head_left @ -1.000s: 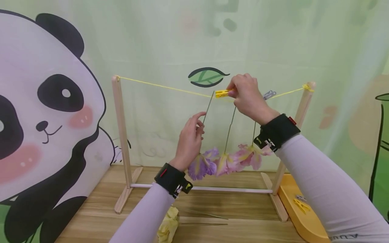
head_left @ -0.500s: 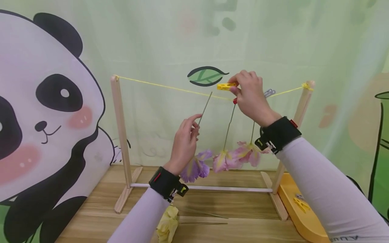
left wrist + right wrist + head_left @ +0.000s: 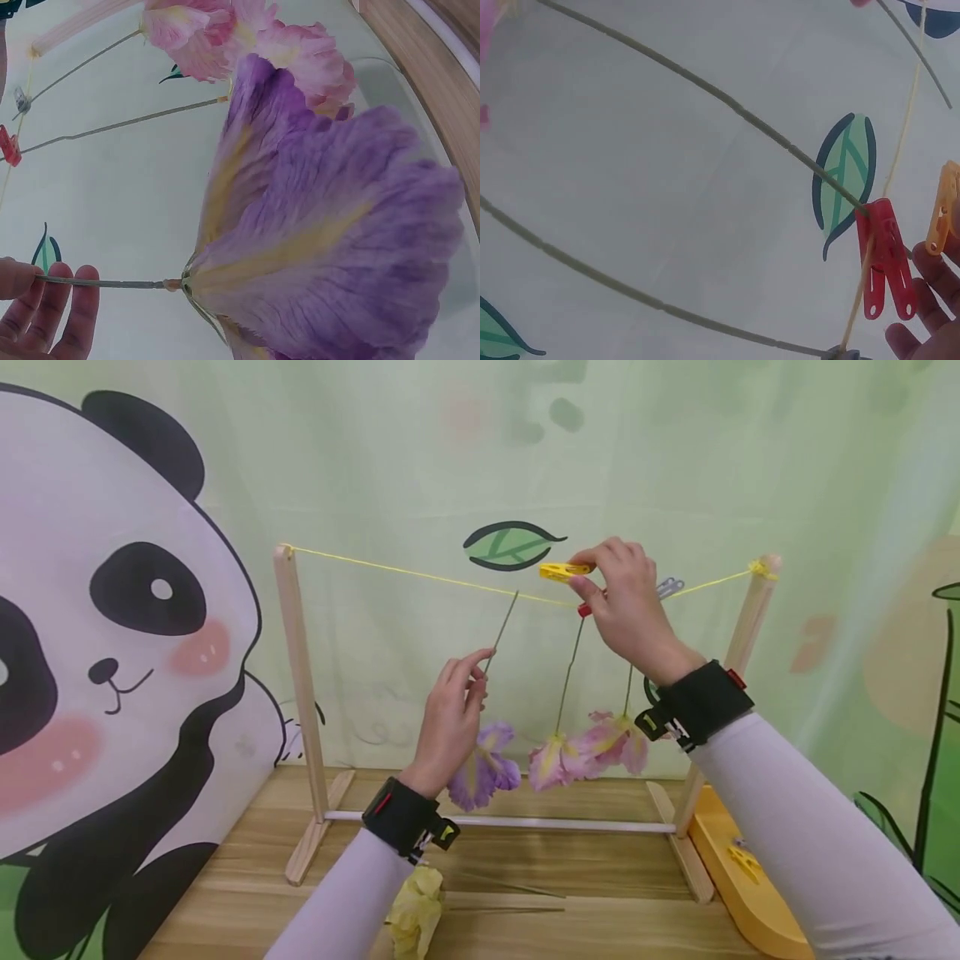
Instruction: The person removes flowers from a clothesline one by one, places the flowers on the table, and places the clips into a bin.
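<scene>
My left hand (image 3: 452, 718) pinches the stem (image 3: 504, 630) of a purple artificial flower (image 3: 337, 232) between thumb and fingers. The blossom hangs downward, and the stem's tip is level with the yellow string (image 3: 420, 575); whether they touch I cannot tell. My right hand (image 3: 630, 610) holds a yellow clothespin (image 3: 564, 572) by one end, just above the string and right of the stem tip. Below that hand, a red clothespin (image 3: 885, 259) clips one pink flower's stem to the string. A grey clothespin (image 3: 670, 587) sits further right, above another pink flower (image 3: 618, 743).
Two wooden posts (image 3: 302, 677) carry the string, joined below by a white rod (image 3: 555, 823). A yellow flower (image 3: 416, 910) and loose stems lie on the wooden table (image 3: 622, 935). At right, an orange-yellow tray (image 3: 750, 914) holds more clothespins. A panda-print curtain hangs behind.
The yellow clothespin has risen off the string's line and shifted slightly right with my right hand. My left hand has moved a little left and down with the purple flower.
</scene>
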{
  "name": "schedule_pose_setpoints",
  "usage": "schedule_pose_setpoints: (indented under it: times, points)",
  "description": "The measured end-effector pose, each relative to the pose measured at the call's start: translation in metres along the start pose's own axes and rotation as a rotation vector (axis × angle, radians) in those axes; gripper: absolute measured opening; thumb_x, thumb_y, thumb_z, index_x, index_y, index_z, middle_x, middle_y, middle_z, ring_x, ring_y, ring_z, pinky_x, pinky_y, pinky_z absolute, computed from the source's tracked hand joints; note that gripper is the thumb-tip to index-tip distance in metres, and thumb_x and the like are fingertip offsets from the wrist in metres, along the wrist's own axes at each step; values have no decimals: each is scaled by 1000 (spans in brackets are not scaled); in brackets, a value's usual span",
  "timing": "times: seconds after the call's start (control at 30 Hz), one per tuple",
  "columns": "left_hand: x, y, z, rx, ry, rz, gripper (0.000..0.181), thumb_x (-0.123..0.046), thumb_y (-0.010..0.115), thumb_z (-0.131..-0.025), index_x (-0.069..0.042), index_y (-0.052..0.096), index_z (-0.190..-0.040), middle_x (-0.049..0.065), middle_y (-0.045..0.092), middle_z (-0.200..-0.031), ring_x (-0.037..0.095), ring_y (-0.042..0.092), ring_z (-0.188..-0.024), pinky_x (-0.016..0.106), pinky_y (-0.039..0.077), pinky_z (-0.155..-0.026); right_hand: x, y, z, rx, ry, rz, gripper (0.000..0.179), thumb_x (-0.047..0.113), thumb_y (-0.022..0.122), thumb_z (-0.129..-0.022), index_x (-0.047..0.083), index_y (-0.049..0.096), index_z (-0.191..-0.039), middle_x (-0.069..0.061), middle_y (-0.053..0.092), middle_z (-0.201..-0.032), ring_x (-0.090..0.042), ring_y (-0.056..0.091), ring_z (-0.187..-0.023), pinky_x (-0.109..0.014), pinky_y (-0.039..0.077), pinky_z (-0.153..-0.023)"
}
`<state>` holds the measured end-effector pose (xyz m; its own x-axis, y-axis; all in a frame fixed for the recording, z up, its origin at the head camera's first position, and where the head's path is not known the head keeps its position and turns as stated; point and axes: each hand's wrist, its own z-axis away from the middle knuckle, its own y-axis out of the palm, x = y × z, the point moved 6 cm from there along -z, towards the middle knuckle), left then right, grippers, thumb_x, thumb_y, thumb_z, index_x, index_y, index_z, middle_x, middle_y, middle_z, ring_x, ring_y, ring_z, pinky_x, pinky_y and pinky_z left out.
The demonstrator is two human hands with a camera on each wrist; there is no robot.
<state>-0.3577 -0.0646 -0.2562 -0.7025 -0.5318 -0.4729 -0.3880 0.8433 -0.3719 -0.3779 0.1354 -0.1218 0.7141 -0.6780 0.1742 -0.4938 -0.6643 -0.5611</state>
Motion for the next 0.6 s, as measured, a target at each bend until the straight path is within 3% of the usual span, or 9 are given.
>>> schedule_pose_setpoints:
  times: [0.4, 0.6]
  points:
    - [5, 2, 14, 20, 13, 47, 35, -4, 49, -99, -17, 55, -132, 4, 52, -96, 15, 49, -77, 29, 42, -58, -1, -12, 33, -180, -8, -69, 29, 19, 63, -93, 1, 60, -116, -16, 54, -107, -32, 37, -108, -49, 27, -94]
    - [9, 1, 23, 8, -25, 110, 34, -4, 48, -100, -19, 57, -129, 6, 51, -97, 16, 51, -82, 30, 44, -60, -6, -24, 52, -273, -10, -91, 27, 12, 64, -92, 2, 60, -116, -17, 53, -108, -31, 37, -107, -51, 23, -95]
